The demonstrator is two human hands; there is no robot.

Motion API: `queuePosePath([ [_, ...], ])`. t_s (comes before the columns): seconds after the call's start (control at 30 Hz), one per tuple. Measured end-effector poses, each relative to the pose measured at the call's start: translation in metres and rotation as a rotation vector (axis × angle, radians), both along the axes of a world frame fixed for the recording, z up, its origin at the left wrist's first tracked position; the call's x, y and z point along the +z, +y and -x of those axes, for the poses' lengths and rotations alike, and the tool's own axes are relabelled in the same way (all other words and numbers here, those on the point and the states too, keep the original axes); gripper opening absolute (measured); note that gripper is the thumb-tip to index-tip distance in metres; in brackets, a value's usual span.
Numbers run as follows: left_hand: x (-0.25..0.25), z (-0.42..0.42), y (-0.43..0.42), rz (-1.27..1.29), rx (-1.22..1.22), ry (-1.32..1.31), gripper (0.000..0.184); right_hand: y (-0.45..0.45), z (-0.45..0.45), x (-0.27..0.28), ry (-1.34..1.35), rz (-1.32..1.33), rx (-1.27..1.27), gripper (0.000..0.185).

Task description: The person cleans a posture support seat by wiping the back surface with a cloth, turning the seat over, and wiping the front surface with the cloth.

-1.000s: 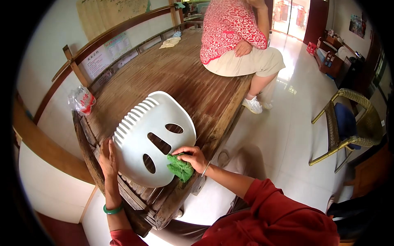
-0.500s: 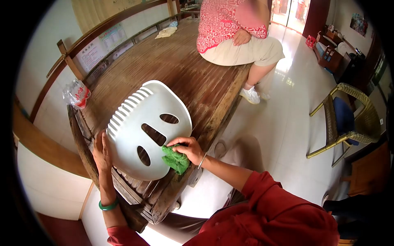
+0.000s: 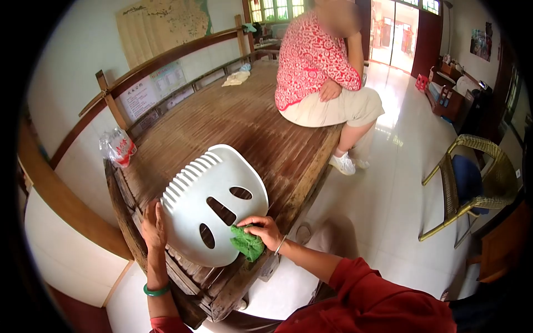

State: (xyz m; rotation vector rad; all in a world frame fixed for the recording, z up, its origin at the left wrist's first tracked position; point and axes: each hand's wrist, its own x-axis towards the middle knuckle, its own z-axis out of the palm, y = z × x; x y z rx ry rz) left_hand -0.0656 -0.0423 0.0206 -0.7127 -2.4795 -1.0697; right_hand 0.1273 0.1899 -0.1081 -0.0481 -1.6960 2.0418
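A white plastic chair (image 3: 191, 227), or a chair-like shell, lies on the wooden platform, with cut-out holes in its face and a row of slats along its upper left side. My left hand (image 3: 154, 226) grips its left edge, thumb against the rim and the far fingers partly hidden. Bunched in my right hand (image 3: 265, 230) is a green cloth (image 3: 247, 244), pressed to the chair's lower right edge near the middle hole.
The slatted wooden platform (image 3: 222, 116) stretches away from me. A person (image 3: 316, 72) sits on its right edge. A plastic bag (image 3: 118, 147) rests at the left corner, and pale cloth (image 3: 236, 78) lies farther back. A wicker armchair (image 3: 472, 183) stands on the right.
The view has tilted up, so everything sits lower in the picture. The green cloth stays in my right hand at the chair's edge, and my left hand keeps its hold.
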Motion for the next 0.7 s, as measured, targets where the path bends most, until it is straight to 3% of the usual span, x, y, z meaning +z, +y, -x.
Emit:
queuePosePath([
  [0.63,-0.003,0.002,0.001,0.04,-0.006,0.066,0.042,0.001,0.005,-0.008,0.027,-0.005,-0.013,0.022],
  [0.7,0.003,-0.004,0.002,0.298,0.155,0.322,0.035,0.001,0.003,-0.007,0.014,0.002,-0.004,0.022],
])
